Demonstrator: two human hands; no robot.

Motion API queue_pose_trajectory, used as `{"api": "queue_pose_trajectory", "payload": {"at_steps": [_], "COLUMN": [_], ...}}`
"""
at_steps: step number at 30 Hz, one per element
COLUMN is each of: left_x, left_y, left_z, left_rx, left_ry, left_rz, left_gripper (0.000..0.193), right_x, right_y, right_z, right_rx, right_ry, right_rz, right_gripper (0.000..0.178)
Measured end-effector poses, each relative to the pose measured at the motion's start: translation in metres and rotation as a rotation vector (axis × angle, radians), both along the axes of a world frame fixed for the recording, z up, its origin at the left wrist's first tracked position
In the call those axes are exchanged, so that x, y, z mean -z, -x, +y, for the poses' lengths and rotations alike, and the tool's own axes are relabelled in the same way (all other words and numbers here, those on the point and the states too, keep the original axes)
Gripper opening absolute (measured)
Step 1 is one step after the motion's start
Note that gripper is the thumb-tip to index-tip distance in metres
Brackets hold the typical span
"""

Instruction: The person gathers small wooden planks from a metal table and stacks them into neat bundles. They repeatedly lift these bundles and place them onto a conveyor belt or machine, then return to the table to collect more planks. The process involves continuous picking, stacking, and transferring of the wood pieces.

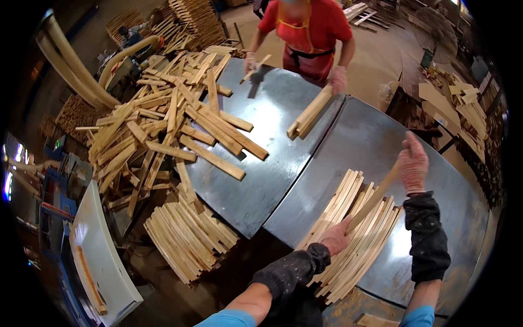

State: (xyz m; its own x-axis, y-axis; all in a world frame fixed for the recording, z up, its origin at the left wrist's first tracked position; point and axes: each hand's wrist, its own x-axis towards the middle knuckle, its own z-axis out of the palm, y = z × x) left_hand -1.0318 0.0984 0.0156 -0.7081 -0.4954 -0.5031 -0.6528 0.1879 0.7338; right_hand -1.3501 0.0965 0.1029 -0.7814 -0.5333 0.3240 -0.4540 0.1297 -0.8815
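Note:
Over the near right part of the metal table, a wooden slat (376,199) slants between my two gloved hands. My left hand (335,238) is closed around its lower end. The upper end lies in my right hand (414,165), gripped at the thumb side, with the fingers pointing up. Below the slat, a row of pale slats (359,245) lies side by side on the table, their ends uneven. The left hand is just above this row; the right hand is beyond its far right corner.
A loose heap of wood pieces (158,122) covers the table's left side. Across the metal table (289,182), a person in red (313,32) holds a bundle of slats (309,113) and a short stick (256,68). Stacked slats (188,237) stand at the lower left, near a white panel (101,240).

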Motion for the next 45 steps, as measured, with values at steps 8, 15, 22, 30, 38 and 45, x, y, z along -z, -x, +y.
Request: {"api": "queue_pose_trajectory", "payload": {"at_steps": [8, 15, 22, 30, 38, 45], "left_x": [-0.076, -0.073, -0.039, 0.039, 0.061, 0.06], "left_y": [-0.121, -0.436, -0.702, -0.846, -0.833, -0.834], "left_z": [0.032, 0.029, 0.0, -0.077, -0.093, -0.103], "left_rx": [-0.337, -1.041, -1.553, -1.545, -1.62, -1.576], "left_ry": [-0.075, -0.097, 0.107, 0.28, 0.3, 0.447], "left_rz": [0.673, 0.599, 0.314, -0.416, -0.523, -0.185], "left_gripper": [0.07, 0.045, 0.033, 0.05, 0.062, 0.054], "right_x": [-0.177, -0.096, -0.001, -0.008, 0.0, 0.003], "right_y": [-0.165, -0.42, -0.615, -0.677, -0.683, -0.683], "right_z": [0.037, 0.068, 0.102, 0.119, 0.119, 0.118], "right_rx": [-0.193, -0.588, -0.722, -0.742, -0.76, -0.707], "right_ry": [0.242, -0.274, -0.727, -0.887, -1.009, -1.016], "right_rz": [-0.171, -0.663, -1.095, -1.166, -1.088, -1.085], "right_gripper": [0.065, 0.065, 0.07, 0.074, 0.074, 0.07]}}
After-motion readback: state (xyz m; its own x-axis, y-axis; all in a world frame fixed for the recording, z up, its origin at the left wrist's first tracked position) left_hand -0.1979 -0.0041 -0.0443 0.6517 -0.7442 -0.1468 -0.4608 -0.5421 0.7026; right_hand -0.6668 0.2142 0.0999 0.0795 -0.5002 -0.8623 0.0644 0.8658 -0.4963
